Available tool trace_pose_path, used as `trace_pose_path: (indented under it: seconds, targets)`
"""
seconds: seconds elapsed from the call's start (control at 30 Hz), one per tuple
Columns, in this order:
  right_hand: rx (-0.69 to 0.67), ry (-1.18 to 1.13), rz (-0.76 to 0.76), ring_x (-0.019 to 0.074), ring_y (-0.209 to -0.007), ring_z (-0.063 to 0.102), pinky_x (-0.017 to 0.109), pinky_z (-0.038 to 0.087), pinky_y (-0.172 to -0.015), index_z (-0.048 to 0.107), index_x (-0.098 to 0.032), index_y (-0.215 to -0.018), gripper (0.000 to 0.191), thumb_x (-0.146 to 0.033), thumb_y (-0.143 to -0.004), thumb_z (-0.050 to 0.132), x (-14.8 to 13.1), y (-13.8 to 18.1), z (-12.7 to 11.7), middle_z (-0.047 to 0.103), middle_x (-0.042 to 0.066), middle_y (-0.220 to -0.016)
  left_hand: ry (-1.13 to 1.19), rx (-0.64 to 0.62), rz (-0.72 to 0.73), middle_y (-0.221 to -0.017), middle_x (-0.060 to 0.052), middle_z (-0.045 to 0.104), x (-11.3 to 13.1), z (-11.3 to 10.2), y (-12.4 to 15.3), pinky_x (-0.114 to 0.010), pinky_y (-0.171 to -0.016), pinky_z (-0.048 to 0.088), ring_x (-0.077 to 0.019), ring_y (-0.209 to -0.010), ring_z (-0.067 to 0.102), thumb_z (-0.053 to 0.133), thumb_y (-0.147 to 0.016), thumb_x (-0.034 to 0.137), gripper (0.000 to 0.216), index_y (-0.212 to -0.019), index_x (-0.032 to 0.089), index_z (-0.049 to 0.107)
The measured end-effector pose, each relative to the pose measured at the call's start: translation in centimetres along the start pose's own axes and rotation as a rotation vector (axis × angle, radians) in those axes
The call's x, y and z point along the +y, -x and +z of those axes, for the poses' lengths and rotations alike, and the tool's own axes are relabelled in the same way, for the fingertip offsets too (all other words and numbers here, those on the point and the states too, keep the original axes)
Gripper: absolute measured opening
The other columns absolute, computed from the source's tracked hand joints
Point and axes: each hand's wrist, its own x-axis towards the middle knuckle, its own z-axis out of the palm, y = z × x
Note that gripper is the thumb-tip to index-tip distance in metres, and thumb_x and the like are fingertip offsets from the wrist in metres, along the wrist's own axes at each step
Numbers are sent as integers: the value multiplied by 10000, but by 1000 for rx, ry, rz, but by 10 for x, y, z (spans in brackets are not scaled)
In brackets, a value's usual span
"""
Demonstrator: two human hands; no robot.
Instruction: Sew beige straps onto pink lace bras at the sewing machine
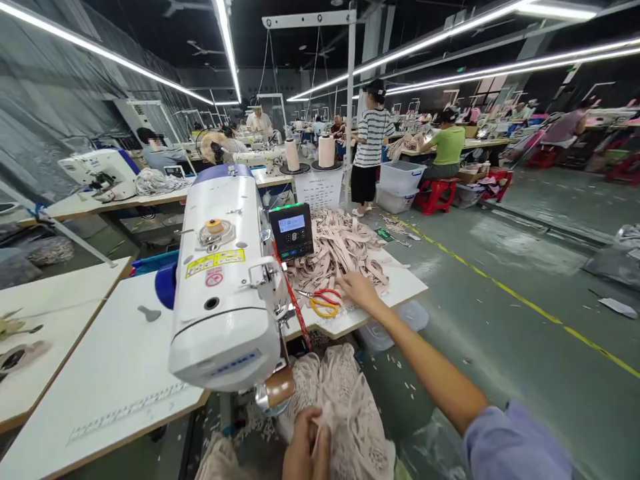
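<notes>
My left hand is low in front of me, its thumb and fingers closed on beige lace fabric. The lace hangs in a gathered bundle below the front edge of the sewing table. My right hand stretches out to the near right side of a pile of beige fabric straps. Its fingertips are bent onto the straps and look pinched on one, though they are partly hidden. Left of that hand lie scissors with red and yellow handles. A white sewing machine stands left of the pile.
A control panel is fixed beside the machine, and a red cord hangs near it. Two thread cones stand behind. A white table extends left. On the right, a person in a striped shirt stands near plastic bins.
</notes>
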Motion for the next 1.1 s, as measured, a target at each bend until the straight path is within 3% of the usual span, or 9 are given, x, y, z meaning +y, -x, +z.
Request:
trace_pose_path:
  seconds: [0.1, 0.2, 0.3, 0.43, 0.57, 0.67, 0.83, 0.93, 1.1]
  targets:
    - [-89, -159, -45, 131, -700, 603, 263, 517, -606, 633, -154, -1141, 421, -493, -997, 429, 2, 27, 7, 660, 51, -941, -103, 24, 357, -689, -37, 625, 42, -14, -7, -240, -615, 477, -172, -654, 620, 338, -1009, 363, 368, -1080, 196, 659]
    - [-233, -518, -39, 91, -473, 437, 219, 355, -417, 649, -150, -1080, 529, -601, -956, 403, -7, 67, 24, 577, 2, -678, -310, 201, 603, -576, -10, 597, 68, -43, -18, -215, -487, 407, -134, -472, 527, 348, -993, 239, 344, -1059, 179, 680]
    - [-428, -851, 69, 82, -399, 389, 217, 314, -387, 634, -170, -1032, 478, -607, -840, 609, -24, 99, 43, 497, -52, -549, -588, 270, 511, -600, -30, 665, 66, -71, -23, -216, -466, 409, -137, -470, 577, 358, -1003, 223, 351, -1108, 126, 678]
    - [-555, -896, 66, 87, -496, 500, 215, 408, -469, 570, -206, -1101, 472, -469, -752, 750, -38, 105, 71, 555, -50, -681, -659, 200, 270, -809, -85, 779, 50, -90, -17, -221, -590, 519, -174, -651, 715, 380, -1006, 262, 374, -1167, 133, 692]
    - [-569, -844, 27, 109, -602, 519, 236, 448, -536, 543, -215, -1131, 490, -378, -720, 753, -36, 88, 88, 582, -20, -788, -408, 34, 106, -973, -80, 790, 42, -101, -16, -229, -710, 565, -176, -751, 738, 437, -970, 303, 385, -1255, 184, 666]
    - [-576, -679, 5, 123, -582, 491, 260, 422, -535, 590, -199, -1002, 355, -374, -718, 710, -39, 77, 87, 591, -7, -749, -226, -99, 52, -1125, -86, 759, 36, -110, -20, -233, -729, 570, -190, -873, 735, 471, -948, 329, 409, -1295, 185, 635]
    - [-377, -412, -164, 180, -675, 526, 313, 445, -622, 577, -223, -738, 165, -382, -768, 609, -52, 65, 88, 612, 27, -728, -121, -147, 25, -1336, -81, 655, 32, -114, -20, -251, -827, 562, -194, -1053, 694, 495, -954, 322, 418, -1346, 208, 586]
    - [-307, -327, -227, 193, -694, 503, 328, 456, -653, 546, -237, -688, 139, -329, -771, 608, -56, 57, 97, 569, 27, -683, -83, -103, -2, -1314, -77, 669, 39, -111, -16, -267, -859, 564, -194, -1074, 695, 485, -960, 280, 384, -1311, 200, 618]
    - [-409, -336, -229, 187, -640, 442, 312, 426, -588, 546, -243, -685, 154, -347, -735, 649, -52, 46, 113, 480, 4, -582, -100, -109, 24, -1100, -60, 770, 52, -106, -13, -270, -825, 586, -194, -951, 745, 504, -943, 226, 325, -1202, 193, 697]
